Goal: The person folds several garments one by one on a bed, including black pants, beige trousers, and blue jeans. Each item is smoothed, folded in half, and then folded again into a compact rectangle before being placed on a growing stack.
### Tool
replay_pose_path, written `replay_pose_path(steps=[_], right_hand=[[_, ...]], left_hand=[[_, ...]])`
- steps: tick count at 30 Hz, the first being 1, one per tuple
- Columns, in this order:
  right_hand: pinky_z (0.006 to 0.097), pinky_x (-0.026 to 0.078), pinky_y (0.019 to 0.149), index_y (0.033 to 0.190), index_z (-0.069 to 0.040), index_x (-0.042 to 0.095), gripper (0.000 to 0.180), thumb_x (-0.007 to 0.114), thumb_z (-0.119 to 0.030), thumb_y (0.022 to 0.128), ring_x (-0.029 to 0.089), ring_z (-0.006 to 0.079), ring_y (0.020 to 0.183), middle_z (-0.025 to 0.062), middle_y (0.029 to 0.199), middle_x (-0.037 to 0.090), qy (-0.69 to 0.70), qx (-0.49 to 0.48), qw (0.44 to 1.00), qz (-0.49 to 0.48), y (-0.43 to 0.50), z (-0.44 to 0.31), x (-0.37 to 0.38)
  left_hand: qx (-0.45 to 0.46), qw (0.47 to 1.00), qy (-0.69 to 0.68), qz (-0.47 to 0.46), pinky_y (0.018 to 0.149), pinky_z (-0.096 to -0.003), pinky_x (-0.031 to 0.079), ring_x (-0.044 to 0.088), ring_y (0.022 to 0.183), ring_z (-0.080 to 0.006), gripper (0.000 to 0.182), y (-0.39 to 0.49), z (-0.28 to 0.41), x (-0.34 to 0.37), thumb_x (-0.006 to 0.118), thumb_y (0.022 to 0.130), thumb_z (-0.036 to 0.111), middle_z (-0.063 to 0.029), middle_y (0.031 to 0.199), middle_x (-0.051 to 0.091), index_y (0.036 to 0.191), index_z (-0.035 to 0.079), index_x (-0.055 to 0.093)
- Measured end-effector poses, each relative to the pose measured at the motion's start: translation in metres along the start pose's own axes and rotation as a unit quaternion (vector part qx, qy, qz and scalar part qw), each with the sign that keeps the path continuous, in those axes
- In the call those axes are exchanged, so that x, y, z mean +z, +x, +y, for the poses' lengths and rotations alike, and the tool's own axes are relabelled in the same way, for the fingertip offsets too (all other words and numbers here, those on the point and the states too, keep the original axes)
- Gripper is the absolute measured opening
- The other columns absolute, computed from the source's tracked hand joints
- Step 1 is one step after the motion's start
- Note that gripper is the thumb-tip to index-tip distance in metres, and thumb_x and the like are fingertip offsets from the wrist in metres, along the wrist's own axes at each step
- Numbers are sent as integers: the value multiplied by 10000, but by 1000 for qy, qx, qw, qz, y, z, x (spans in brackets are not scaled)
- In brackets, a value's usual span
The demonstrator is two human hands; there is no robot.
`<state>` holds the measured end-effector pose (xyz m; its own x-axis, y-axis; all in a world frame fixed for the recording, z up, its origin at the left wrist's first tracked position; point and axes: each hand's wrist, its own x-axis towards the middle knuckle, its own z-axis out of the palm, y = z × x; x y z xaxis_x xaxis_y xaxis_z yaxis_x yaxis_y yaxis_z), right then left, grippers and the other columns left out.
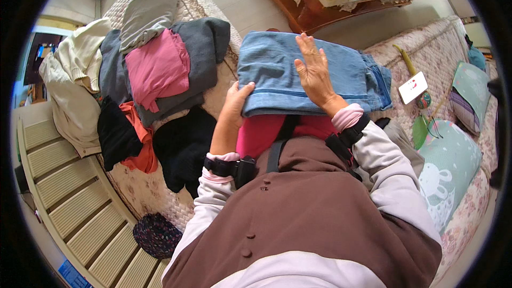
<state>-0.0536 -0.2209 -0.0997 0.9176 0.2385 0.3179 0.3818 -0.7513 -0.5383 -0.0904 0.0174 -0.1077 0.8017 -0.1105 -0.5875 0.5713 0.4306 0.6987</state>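
A pair of blue denim jeans (276, 62), folded into a flat bundle, lies across my lap. My left hand (237, 100) grips the bundle's near left corner, thumb on top and the other fingers hidden beneath. Over the denim is my right hand (314, 70), palm towards the cloth and fingers pointing away from me; whether it presses or hovers is hard to tell. The waistband (384, 82) forms the bundle's right end. Bright pink cloth (260, 134) shows under the near edge.
Left on the quilted bed lie a folded pink garment (160, 68), grey clothes (200, 48), a cream sweater (80, 52) and black cloth (186, 144). A phone (413, 88), a hand fan (420, 132) and a green pillow (452, 168) are at right. Beyond stands a wooden table (296, 4).
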Motion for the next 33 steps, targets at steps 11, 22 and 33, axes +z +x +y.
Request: replay_pose_path(steps=[11,22,33], right_hand=[[500,151,1149,1472,-125,349,547,410,-408,1008,207,324,1449,161,1534,301,258,13,934,-247,-33,-64,-65],[596,138,1131,1493,-210,310,559,443,-400,984,142,266,1471,90,1567,247,14,-111,895,-432,-33,-57,-36],[310,453,958,1283,-14,560,399,557,-271,977,600,201,1099,134,1210,631,466,143,828,-278,-31,-36,-61]], left_hand=[[172,985,2,-16,793,-318,518,641,905,-198,467,-89,102,16,641,855,141,-99,1047,645,1281,-9,519],[267,945,-171,80,946,-481,470,617,1064,-332,381,-151,104,-124,564,915,209,-189,1173,640,1203,-40,584],[322,940,62,93,919,-313,460,603,1056,-223,556,-156,125,9,627,860,171,-132,1176,613,1359,-28,484]])
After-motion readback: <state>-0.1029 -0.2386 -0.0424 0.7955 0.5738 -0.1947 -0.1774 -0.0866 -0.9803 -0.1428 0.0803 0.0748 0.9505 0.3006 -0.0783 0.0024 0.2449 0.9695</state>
